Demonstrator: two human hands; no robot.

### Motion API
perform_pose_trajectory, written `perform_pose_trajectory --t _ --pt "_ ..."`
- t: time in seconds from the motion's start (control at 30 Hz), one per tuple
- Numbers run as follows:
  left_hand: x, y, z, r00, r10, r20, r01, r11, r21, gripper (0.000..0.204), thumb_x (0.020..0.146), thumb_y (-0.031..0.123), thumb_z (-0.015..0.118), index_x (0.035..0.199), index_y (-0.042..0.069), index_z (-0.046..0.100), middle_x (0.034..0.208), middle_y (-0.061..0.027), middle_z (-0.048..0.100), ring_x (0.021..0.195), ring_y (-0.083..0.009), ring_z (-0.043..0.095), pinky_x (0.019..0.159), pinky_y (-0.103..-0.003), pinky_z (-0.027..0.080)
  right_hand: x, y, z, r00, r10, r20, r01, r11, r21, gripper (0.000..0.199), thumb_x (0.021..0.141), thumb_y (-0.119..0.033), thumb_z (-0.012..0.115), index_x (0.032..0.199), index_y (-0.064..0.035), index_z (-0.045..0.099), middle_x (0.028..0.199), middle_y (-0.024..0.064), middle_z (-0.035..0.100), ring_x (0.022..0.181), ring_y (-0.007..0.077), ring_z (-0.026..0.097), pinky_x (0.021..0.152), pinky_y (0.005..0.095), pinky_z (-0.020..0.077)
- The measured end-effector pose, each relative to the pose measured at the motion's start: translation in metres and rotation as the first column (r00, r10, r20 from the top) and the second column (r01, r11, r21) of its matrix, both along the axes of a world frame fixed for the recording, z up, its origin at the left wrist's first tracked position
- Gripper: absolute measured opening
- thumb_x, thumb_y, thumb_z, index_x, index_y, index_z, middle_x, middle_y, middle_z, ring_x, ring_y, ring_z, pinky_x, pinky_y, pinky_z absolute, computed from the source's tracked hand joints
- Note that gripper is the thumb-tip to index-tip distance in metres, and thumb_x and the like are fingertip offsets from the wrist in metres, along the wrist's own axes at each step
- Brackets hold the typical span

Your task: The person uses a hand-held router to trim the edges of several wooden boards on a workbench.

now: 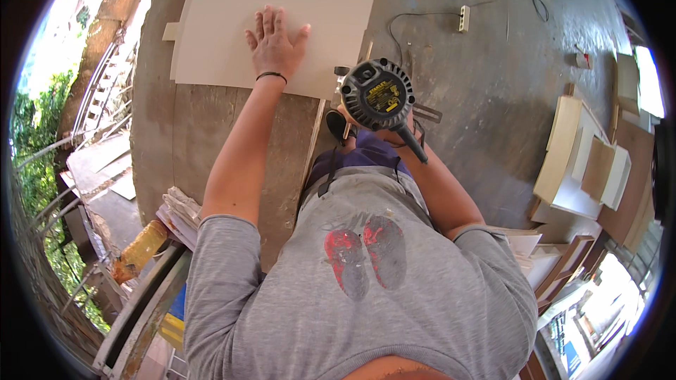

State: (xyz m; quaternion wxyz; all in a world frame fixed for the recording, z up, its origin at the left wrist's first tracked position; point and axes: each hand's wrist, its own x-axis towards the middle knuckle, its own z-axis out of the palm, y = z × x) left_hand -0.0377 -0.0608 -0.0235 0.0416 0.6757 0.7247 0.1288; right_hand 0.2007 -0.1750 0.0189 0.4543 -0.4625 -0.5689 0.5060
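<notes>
My left hand (271, 43) lies flat, fingers spread and pointing to 12 o'clock, palm pressed on the pale board (282, 14); it pins the sheet and closes on nothing. From that hand, the power tool (379, 95) sits at about 4 o'clock, just beside the board's near right corner, so the right side is the nearer one to it. I cannot see my right hand: the tool's round black motor housing covers it, and I only judge from the forearm running up beneath that it grips there, so I cannot tell how its fingers stand. The board is a smooth, matte, cream sheet, its long edges running from 6 to 12 o'clock, with 1 thin wooden strip (313, 144) trailing from its corner toward 6. Under it the tabletop (204, 134) is rough, weathered, grey-brown planking. At 3 o'clock lie stacked pale offcut panels (584, 169) on the dusty concrete floor (493, 63), and at 1 o'clock a white socket strip (464, 18) with a black cable.
</notes>
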Motion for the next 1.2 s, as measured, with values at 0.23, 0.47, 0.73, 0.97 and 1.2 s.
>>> perform_pose_trajectory --t 0.23,0.47,0.73,0.97,1.2 --pt "0.005 -0.002 0.001 1.000 0.009 -0.027 -0.009 1.000 0.008 0.074 0.091 0.059 0.044 0.146 0.011 0.035 0.156 -0.0101 0.025 0.146 -0.0280 0.015 0.117 -0.052 0.008 0.002 0.015 -0.072 0.882 0.005 0.472 -0.201 0.908 0.367 0.038 0.070 -0.023 0.078 0.102 -0.0062 0.066 0.097 0.0082 0.067 0.088 0.0253 0.065 0.079 0.0348 0.0522" --pt "0.009 -0.003 0.003 0.999 -0.003 -0.047 0.004 1.000 0.011 0.072 0.091 0.057 0.044 0.146 0.011 0.035 0.156 -0.0097 0.025 0.146 -0.0283 0.016 0.117 -0.053 0.009 0.009 0.042 -0.072 0.867 -0.012 0.498 -0.211 0.896 0.390 0.035 0.076 -0.019 0.079 0.106 -0.0082 0.064 0.095 0.0010 0.064 0.087 0.0160 0.060 0.082 0.0333 0.0495" --pt "0.007 -0.005 0.004 0.999 -0.008 -0.053 0.008 1.000 0.009 0.071 0.091 0.056 0.045 0.146 0.011 0.035 0.156 -0.0093 0.025 0.146 -0.0282 0.016 0.116 -0.053 0.011 -0.001 0.103 0.004 0.895 -0.047 0.443 -0.124 0.929 0.348 0.039 0.066 -0.032 0.082 0.097 -0.0118 0.072 0.093 0.0043 0.072 0.084 0.0209 0.069 0.075 0.0347 0.0551" --pt "0.005 -0.006 0.006 0.996 -0.029 -0.081 0.028 1.000 -0.015 0.071 0.092 0.055 0.045 0.146 0.010 0.034 0.156 -0.0085 0.024 0.146 -0.0283 0.015 0.116 -0.053 0.011 0.004 0.139 0.012 0.931 -0.064 0.358 -0.087 0.916 0.391 0.039 0.065 -0.029 0.085 0.096 -0.0103 0.072 0.089 0.0052 0.072 0.081 0.0186 0.070 0.073 0.0319 0.0563" --pt "0.007 -0.007 0.015 0.996 -0.030 -0.083 0.026 0.998 -0.055 0.071 0.092 0.054 0.045 0.146 0.010 0.034 0.157 -0.0089 0.022 0.146 -0.0290 0.014 0.117 -0.051 0.010 0.010 0.169 0.009 0.927 -0.122 0.356 -0.042 0.906 0.421 0.044 0.063 -0.030 0.086 0.098 -0.0096 0.070 0.091 0.0060 0.072 0.081 0.0189 0.070 0.074 0.0317 0.0569"
